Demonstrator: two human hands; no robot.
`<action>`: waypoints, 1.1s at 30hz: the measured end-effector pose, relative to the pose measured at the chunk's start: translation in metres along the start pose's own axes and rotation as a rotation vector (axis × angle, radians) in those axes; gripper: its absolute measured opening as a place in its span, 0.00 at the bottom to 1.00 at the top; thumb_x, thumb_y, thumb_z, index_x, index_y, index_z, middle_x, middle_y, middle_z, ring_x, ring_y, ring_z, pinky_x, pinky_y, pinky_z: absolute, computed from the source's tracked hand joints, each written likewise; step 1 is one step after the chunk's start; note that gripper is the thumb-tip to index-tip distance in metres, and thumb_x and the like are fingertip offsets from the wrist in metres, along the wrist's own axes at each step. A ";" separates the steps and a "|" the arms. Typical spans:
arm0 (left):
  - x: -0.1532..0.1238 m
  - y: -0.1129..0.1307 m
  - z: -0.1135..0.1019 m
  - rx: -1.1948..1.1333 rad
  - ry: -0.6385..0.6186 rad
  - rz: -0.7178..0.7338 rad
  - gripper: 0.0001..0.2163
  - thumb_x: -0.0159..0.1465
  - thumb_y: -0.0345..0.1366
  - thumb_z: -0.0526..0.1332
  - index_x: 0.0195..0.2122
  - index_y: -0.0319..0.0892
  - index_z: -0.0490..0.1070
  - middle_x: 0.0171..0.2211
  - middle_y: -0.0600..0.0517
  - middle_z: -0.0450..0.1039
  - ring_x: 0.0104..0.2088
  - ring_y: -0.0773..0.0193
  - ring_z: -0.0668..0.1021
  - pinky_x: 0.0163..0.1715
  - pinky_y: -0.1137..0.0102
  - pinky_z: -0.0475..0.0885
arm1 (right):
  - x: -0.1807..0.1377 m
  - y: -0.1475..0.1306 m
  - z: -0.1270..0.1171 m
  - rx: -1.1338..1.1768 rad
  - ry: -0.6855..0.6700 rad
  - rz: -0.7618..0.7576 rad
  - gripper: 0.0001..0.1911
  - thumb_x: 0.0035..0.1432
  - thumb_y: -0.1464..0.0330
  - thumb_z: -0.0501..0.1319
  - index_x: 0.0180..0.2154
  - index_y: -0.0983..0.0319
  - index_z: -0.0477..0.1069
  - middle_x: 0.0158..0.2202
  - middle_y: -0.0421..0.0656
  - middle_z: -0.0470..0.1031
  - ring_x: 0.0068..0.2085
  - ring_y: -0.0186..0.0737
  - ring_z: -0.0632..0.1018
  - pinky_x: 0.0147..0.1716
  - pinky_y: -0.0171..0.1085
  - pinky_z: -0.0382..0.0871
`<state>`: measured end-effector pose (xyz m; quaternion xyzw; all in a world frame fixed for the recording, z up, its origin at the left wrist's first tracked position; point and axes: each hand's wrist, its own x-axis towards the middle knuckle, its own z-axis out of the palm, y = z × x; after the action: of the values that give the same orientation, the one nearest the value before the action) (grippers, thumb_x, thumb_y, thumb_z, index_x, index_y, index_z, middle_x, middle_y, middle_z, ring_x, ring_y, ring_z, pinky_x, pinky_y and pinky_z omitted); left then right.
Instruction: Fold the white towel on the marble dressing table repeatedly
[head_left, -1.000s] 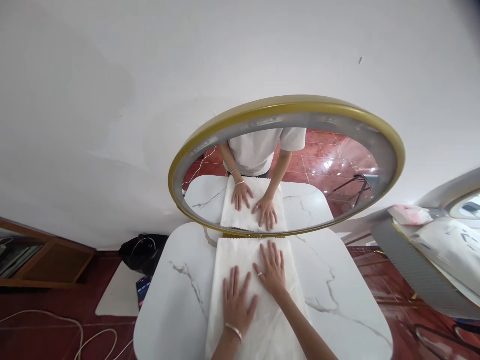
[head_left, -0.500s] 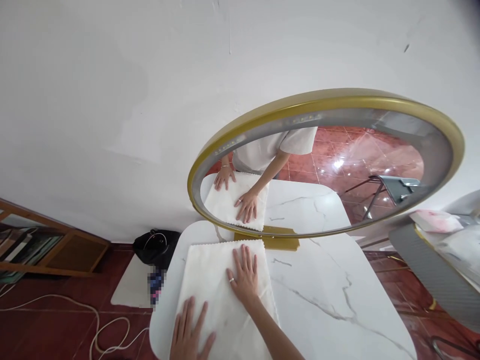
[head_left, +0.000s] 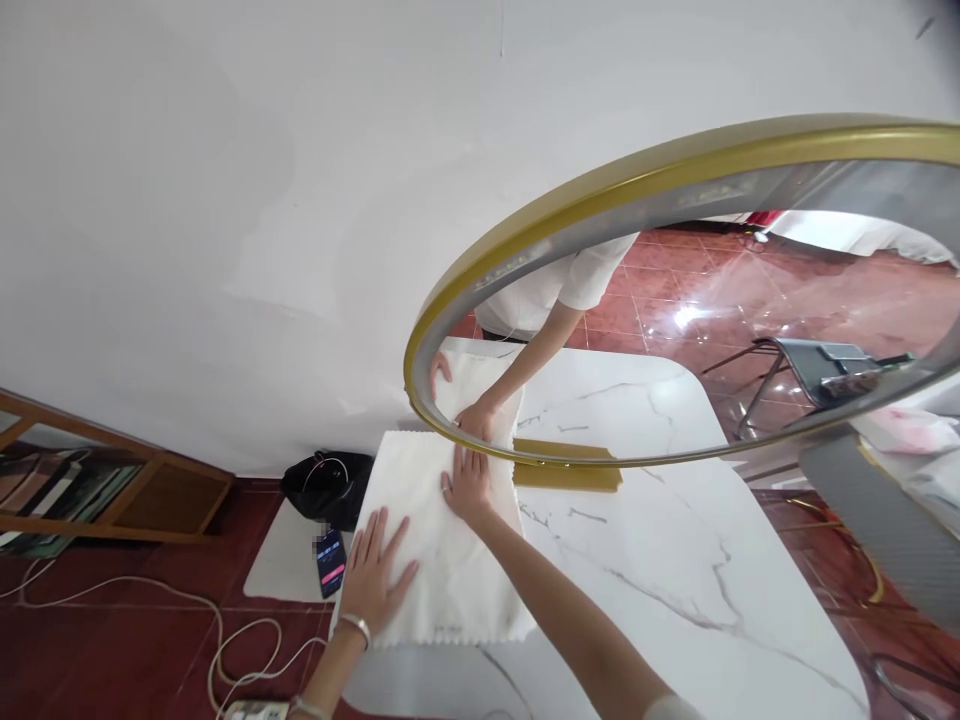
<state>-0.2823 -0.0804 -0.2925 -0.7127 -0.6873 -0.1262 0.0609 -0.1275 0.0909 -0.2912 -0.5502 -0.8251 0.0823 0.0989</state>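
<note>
A white cloth (head_left: 442,590) with a scalloped edge lies spread on the white marble-patterned table (head_left: 637,600). My left hand (head_left: 375,570) rests flat on its left part, fingers spread. Near the cloth's far end, by the mirror's lower rim, my right hand (head_left: 471,490) presses down with fingers stretched out and a ring on one of them. A bracelet circles my left wrist. The cloth's far left corner reaches past the table's edge. Both hands and the cloth also show in the round mirror (head_left: 540,465).
The gold-rimmed mirror stands on a gold base (head_left: 570,477). On the left are a black bag (head_left: 326,490), a phone (head_left: 330,563) on a white surface, white cables (head_left: 247,640) and a wooden cabinet (head_left: 176,500). A grey ribbed piece of furniture (head_left: 877,520) stands to the right.
Both hands and the cloth have shifted away from me and leftward across the table. The cloth's near edge now shows. The view has turned slightly, and the phone is more visible.
</note>
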 end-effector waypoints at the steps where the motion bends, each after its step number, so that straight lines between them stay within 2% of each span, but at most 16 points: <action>1: 0.009 -0.003 0.002 -0.006 -0.011 -0.005 0.28 0.63 0.47 0.54 0.64 0.47 0.57 0.69 0.45 0.45 0.67 0.49 0.53 0.63 0.54 0.51 | 0.011 -0.001 0.000 0.001 -0.004 0.006 0.32 0.63 0.60 0.52 0.62 0.76 0.57 0.59 0.65 0.64 0.59 0.61 0.66 0.60 0.56 0.53; 5: 0.048 -0.011 0.005 -0.056 -0.051 -0.087 0.24 0.62 0.50 0.56 0.56 0.45 0.68 0.63 0.40 0.57 0.64 0.46 0.59 0.60 0.51 0.56 | 0.034 0.005 0.000 0.020 0.017 -0.060 0.26 0.65 0.65 0.49 0.59 0.73 0.61 0.55 0.63 0.69 0.57 0.60 0.69 0.56 0.57 0.58; 8: 0.084 -0.010 0.008 -0.087 -0.059 -0.161 0.19 0.64 0.48 0.53 0.51 0.44 0.71 0.58 0.39 0.63 0.60 0.48 0.64 0.58 0.52 0.59 | 0.015 0.014 -0.001 0.043 0.035 -0.205 0.24 0.63 0.71 0.50 0.59 0.67 0.63 0.60 0.55 0.65 0.61 0.52 0.65 0.59 0.52 0.59; 11: 0.120 -0.005 0.017 -0.082 -0.089 -0.160 0.21 0.66 0.45 0.52 0.57 0.44 0.67 0.63 0.41 0.57 0.64 0.48 0.58 0.61 0.52 0.55 | -0.030 0.023 -0.001 0.052 0.099 -0.281 0.23 0.62 0.72 0.50 0.59 0.66 0.64 0.63 0.52 0.61 0.64 0.50 0.60 0.62 0.51 0.55; 13: 0.138 0.000 0.024 -0.068 -0.125 -0.147 0.24 0.65 0.46 0.53 0.62 0.47 0.61 0.67 0.43 0.51 0.67 0.45 0.52 0.63 0.49 0.50 | -0.060 0.025 -0.001 0.044 0.178 -0.285 0.25 0.64 0.68 0.50 0.61 0.66 0.60 0.65 0.53 0.57 0.66 0.51 0.56 0.63 0.53 0.53; 16: 0.151 0.005 0.031 -0.058 -0.157 -0.116 0.27 0.65 0.48 0.53 0.64 0.49 0.57 0.68 0.44 0.47 0.68 0.45 0.48 0.64 0.47 0.45 | -0.082 0.025 -0.003 0.025 0.220 -0.275 0.29 0.65 0.62 0.51 0.64 0.64 0.54 0.67 0.52 0.52 0.68 0.53 0.50 0.63 0.54 0.50; 18: 0.155 0.006 0.033 -0.059 -0.161 -0.104 0.27 0.65 0.48 0.53 0.65 0.49 0.56 0.69 0.45 0.46 0.68 0.46 0.47 0.64 0.48 0.44 | -0.075 0.022 -0.005 0.019 0.188 -0.242 0.30 0.64 0.60 0.52 0.64 0.65 0.55 0.68 0.55 0.50 0.68 0.56 0.48 0.63 0.55 0.49; 22: 0.163 0.006 0.034 -0.080 -0.160 -0.125 0.26 0.66 0.48 0.52 0.64 0.49 0.56 0.69 0.45 0.46 0.68 0.47 0.49 0.65 0.49 0.43 | -0.032 0.020 -0.007 0.008 0.071 -0.088 0.31 0.64 0.59 0.53 0.64 0.67 0.56 0.67 0.59 0.48 0.68 0.61 0.48 0.63 0.60 0.42; 25: 0.158 0.009 0.032 -0.109 -0.164 -0.155 0.26 0.66 0.47 0.51 0.65 0.49 0.56 0.69 0.46 0.44 0.68 0.47 0.49 0.64 0.49 0.44 | -0.015 0.021 -0.005 -0.002 0.019 -0.039 0.32 0.65 0.59 0.52 0.65 0.65 0.52 0.68 0.58 0.45 0.68 0.62 0.47 0.62 0.64 0.37; 27: 0.144 0.014 0.029 -0.118 -0.154 -0.191 0.25 0.66 0.47 0.52 0.64 0.49 0.56 0.69 0.46 0.44 0.68 0.48 0.49 0.64 0.48 0.44 | -0.024 0.021 -0.003 0.005 0.039 -0.085 0.31 0.66 0.60 0.51 0.66 0.64 0.51 0.69 0.56 0.42 0.68 0.60 0.45 0.62 0.63 0.37; 30: 0.102 0.028 0.022 -0.103 -0.121 -0.248 0.25 0.67 0.46 0.52 0.64 0.49 0.57 0.69 0.46 0.44 0.68 0.49 0.49 0.64 0.48 0.44 | -0.069 0.022 -0.003 0.051 0.091 -0.172 0.29 0.67 0.63 0.50 0.66 0.61 0.49 0.70 0.53 0.42 0.69 0.54 0.44 0.64 0.60 0.40; 33: 0.049 0.046 0.013 -0.083 -0.070 -0.269 0.25 0.67 0.44 0.51 0.65 0.50 0.55 0.69 0.47 0.43 0.69 0.51 0.47 0.64 0.49 0.44 | -0.136 0.026 -0.010 0.114 0.093 -0.273 0.29 0.66 0.67 0.49 0.66 0.60 0.49 0.69 0.52 0.42 0.69 0.52 0.44 0.63 0.59 0.46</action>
<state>-0.2344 -0.0315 -0.2885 -0.6202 -0.7724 -0.1365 -0.0102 -0.0512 -0.0243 -0.2979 -0.4295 -0.8808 0.0891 0.1782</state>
